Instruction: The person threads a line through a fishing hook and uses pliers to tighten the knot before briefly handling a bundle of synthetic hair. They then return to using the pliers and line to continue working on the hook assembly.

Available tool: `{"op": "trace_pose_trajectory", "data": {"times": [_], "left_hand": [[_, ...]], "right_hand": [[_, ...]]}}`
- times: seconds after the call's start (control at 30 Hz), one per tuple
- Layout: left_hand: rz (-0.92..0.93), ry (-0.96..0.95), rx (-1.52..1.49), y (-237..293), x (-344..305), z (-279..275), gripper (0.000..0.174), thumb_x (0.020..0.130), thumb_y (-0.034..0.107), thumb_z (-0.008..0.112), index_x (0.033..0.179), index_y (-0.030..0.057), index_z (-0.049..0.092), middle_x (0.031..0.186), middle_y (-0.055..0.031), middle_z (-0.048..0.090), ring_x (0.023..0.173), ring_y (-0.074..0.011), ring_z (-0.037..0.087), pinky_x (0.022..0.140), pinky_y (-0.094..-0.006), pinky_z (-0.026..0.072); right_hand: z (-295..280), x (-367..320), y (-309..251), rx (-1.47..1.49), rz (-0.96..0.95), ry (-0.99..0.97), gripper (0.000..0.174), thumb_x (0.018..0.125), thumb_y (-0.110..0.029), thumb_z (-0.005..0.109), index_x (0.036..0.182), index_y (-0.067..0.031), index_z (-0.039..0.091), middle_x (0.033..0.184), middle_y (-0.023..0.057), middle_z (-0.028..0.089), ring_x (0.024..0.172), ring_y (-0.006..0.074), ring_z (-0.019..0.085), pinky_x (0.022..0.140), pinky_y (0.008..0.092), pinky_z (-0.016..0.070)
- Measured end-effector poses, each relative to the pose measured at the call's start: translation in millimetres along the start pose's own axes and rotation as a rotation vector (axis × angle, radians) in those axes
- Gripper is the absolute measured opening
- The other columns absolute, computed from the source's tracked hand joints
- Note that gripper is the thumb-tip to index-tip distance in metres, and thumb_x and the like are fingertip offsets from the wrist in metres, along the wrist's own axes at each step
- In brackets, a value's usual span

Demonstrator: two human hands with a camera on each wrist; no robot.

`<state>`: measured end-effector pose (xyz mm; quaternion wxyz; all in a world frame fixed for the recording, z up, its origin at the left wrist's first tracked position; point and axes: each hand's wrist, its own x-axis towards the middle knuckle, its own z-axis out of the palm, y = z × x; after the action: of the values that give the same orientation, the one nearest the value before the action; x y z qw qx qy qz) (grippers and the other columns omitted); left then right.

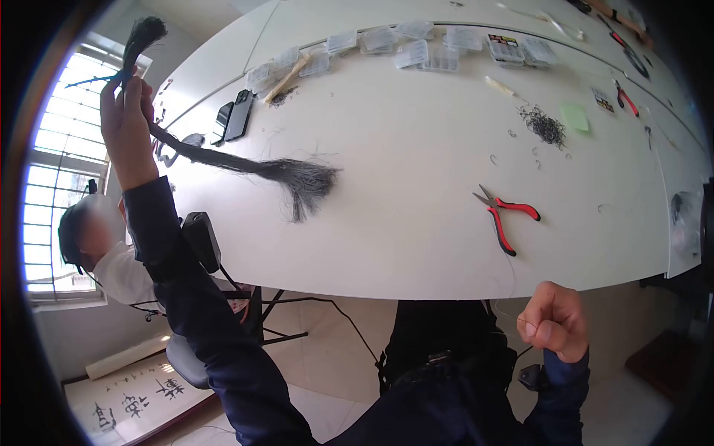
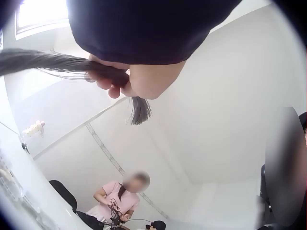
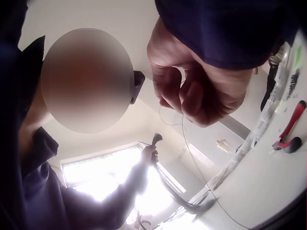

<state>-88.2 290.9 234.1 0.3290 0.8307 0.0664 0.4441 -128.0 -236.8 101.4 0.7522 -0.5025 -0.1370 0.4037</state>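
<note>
High at the left of the head view, my left hand (image 1: 134, 141) grips a long bundle of thin dark grey strands (image 1: 216, 154). One brushy end sticks up above the fist, and the rest slopes down across the table to a frayed end. In the left wrist view the fingers curl round the bundle (image 2: 53, 62). My right hand (image 1: 556, 323), just off the table's front edge, pinches a fine thread between thumb and fingers. The thread (image 3: 188, 143) hangs in a loose curve in the right wrist view. Red-handled pliers (image 1: 502, 217) lie spread on the table beyond that hand.
Clear plastic boxes (image 1: 442, 59) line the back of the white table (image 1: 416, 253). A pile of small dark hooks (image 1: 547, 128) lies at the right by a green note (image 1: 575, 117). Two phones (image 1: 238, 115) lie at the left. Another person (image 1: 126, 275) is beyond my left arm.
</note>
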Motion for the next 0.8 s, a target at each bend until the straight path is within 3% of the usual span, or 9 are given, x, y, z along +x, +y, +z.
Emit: {"op": "trace_pose_trajectory", "data": {"times": [0.03,0.1,0.13,0.17,0.2,0.23,0.37,0.5,0.8], "left_hand": [[0.037,-0.021,-0.027,2.9,-1.6,7.1,0.018,0.099,0.014,0.056,0.114,0.0038,0.060,0.075,0.0009,0.059,0.057,-0.0027,0.047,0.049,-0.0185,0.0322],[0.039,-0.253,-0.018,3.7,-25.7,49.6,0.015,0.099,0.015,0.055,0.111,0.0059,0.060,0.074,0.0019,0.058,0.057,-0.0035,0.047,0.050,-0.0209,0.0356],[0.115,-0.318,0.110,-2.8,-45.2,81.2,0.014,0.099,0.015,0.054,0.109,0.0068,0.058,0.075,-0.0038,0.061,0.058,-0.0159,0.057,0.055,-0.0289,0.0431],[0.138,-0.391,0.295,12.3,-69.8,109.7,0.013,0.098,0.014,0.054,0.107,0.0051,0.056,0.078,-0.0147,0.063,0.069,-0.0341,0.063,0.064,-0.0389,0.0481],[0.159,-0.417,0.213,9.7,-91.9,138.8,0.013,0.096,0.012,0.054,0.107,0.0060,0.056,0.085,-0.0213,0.064,0.081,-0.0431,0.062,0.070,-0.0440,0.0485],[0.186,-0.465,0.153,-3.8,-108.0,163.3,0.015,0.094,0.011,0.056,0.108,0.0058,0.056,0.089,-0.0209,0.065,0.084,-0.0413,0.063,0.074,-0.0462,0.0487],[-0.072,-0.554,0.209,-47.6,-148.7,222.1,0.017,0.092,0.011,0.056,0.107,0.0054,0.054,0.094,-0.0219,0.067,0.091,-0.0421,0.064,0.078,-0.0495,0.0487],[-0.134,-0.576,0.228,-59.1,-157.2,235.1,0.019,0.090,0.015,0.057,0.107,0.0061,0.055,0.091,-0.0211,0.069,0.090,-0.0423,0.065,0.079,-0.0495,0.0493],[-0.358,-0.384,0.438,-60.7,-159.1,245.2,0.021,0.089,0.020,0.057,0.104,0.0049,0.056,0.092,-0.0200,0.070,0.089,-0.0426,0.066,0.079,-0.0517,0.0497]], "right_hand": [[-2.2,-0.2,3.6,-0.004,-0.006,0.008,0.020,0.090,-0.018,0.064,0.089,-0.0009,0.055,0.069,0.0009,0.056,0.051,0.0021,0.038,0.050,0.0214,0.0289],[-3.4,0.4,6.9,-0.002,-0.008,0.009,0.018,0.091,-0.017,0.063,0.091,-0.0010,0.055,0.069,0.0008,0.056,0.051,0.0021,0.037,0.050,0.0214,0.0287],[-2.8,1.2,6.8,0.003,-0.004,0.003,0.018,0.091,-0.017,0.063,0.091,-0.0010,0.055,0.069,0.0008,0.056,0.051,0.0021,0.037,0.050,0.0214,0.0285],[-1.2,1.4,5.9,0.008,-0.002,-0.002,0.017,0.091,-0.016,0.062,0.091,-0.0010,0.055,0.069,0.0008,0.055,0.051,0.0020,0.037,0.050,0.0214,0.0284],[1.7,0.3,4.9,0.009,0.002,-0.005,0.016,0.091,-0.016,0.062,0.091,-0.0009,0.055,0.069,0.0006,0.055,0.051,0.0020,0.037,0.050,0.0214,0.0283],[5.0,-1.7,4.3,0.009,0.005,-0.006,0.015,0.091,-0.015,0.062,0.091,-0.0009,0.055,0.069,0.0004,0.055,0.051,0.0019,0.037,0.051,0.0214,0.0283],[7.9,-9.1,1.1,-0.019,0.022,-0.019,0.013,0.092,-0.013,0.061,0.092,-0.0009,0.056,0.067,-0.0004,0.053,0.051,0.0017,0.037,0.051,0.0215,0.0284],[5.6,-10.7,2.4,-0.064,0.005,0.006,0.012,0.092,-0.013,0.059,0.092,-0.0015,0.056,0.062,-0.0029,0.049,0.052,0.0018,0.035,0.052,0.0214,0.0276],[5.2,8.2,7.0,0.026,-0.026,0.084,0.017,0.095,-0.018,0.057,0.093,-0.0012,0.053,0.056,-0.0057,0.040,0.049,0.0024,0.030,0.049,0.0230,0.0254]]}}
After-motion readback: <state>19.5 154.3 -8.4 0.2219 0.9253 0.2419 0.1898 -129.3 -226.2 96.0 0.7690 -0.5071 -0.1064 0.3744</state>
